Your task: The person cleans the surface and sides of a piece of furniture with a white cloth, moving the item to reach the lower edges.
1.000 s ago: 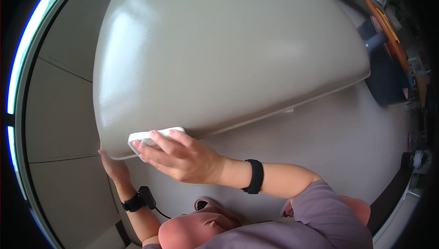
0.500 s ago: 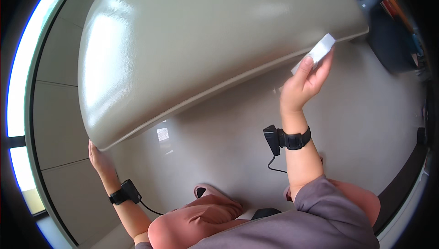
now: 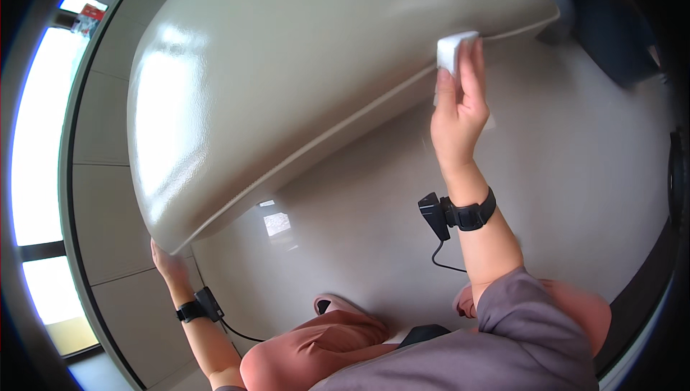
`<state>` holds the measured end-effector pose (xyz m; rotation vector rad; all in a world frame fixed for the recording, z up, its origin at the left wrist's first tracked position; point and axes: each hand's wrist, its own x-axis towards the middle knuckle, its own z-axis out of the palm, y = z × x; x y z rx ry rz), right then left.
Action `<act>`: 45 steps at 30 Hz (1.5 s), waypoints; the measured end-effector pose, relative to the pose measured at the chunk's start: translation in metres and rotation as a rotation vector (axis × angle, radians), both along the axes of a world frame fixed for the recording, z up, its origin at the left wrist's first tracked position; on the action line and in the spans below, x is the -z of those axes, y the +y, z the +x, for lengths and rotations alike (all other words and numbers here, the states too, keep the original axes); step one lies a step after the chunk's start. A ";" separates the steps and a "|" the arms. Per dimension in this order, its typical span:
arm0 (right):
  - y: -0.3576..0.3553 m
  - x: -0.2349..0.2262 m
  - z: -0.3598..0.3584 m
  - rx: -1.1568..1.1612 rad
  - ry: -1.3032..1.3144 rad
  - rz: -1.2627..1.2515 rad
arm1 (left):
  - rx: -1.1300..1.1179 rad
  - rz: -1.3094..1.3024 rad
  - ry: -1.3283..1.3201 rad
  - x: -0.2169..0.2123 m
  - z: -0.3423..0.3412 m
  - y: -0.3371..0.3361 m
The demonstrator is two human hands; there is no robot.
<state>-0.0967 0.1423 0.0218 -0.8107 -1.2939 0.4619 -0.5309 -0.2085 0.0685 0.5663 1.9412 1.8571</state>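
Observation:
A large, glossy beige leather-look cushion (image 3: 323, 53) with a stitched seam along its near edge fills the upper middle. My left hand (image 3: 169, 263) grips its near left corner, and some of the fingers are hidden behind that corner. My right hand (image 3: 460, 111) is raised at the seam on the right. Between its thumb and fingers it pinches a white block-shaped sponge (image 3: 449, 53), which lies against the cushion's side just above the seam.
Shiny grey floor (image 3: 345, 247) lies between the cushion and my slippered feet. Bright windows (image 3: 43, 139) run along the left. A dark bin-like object (image 3: 611, 39) stands at the far right. Each wrist wears a black strapped device (image 3: 467, 215) with a cable.
My right hand has moved left and slightly up with the sponge, from the seam onto the cushion's side. My left hand stays at the corner. The whole view has shifted a little.

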 end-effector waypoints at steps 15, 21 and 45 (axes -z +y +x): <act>0.090 0.034 0.043 -0.052 0.206 0.044 | 0.115 -0.100 0.083 0.017 0.119 0.022; 0.122 0.087 0.049 0.145 0.490 -0.244 | 0.262 -0.492 0.016 -0.029 0.115 0.030; 0.155 0.033 0.028 0.297 0.113 -0.382 | 0.026 -0.205 -0.296 -0.026 0.155 0.019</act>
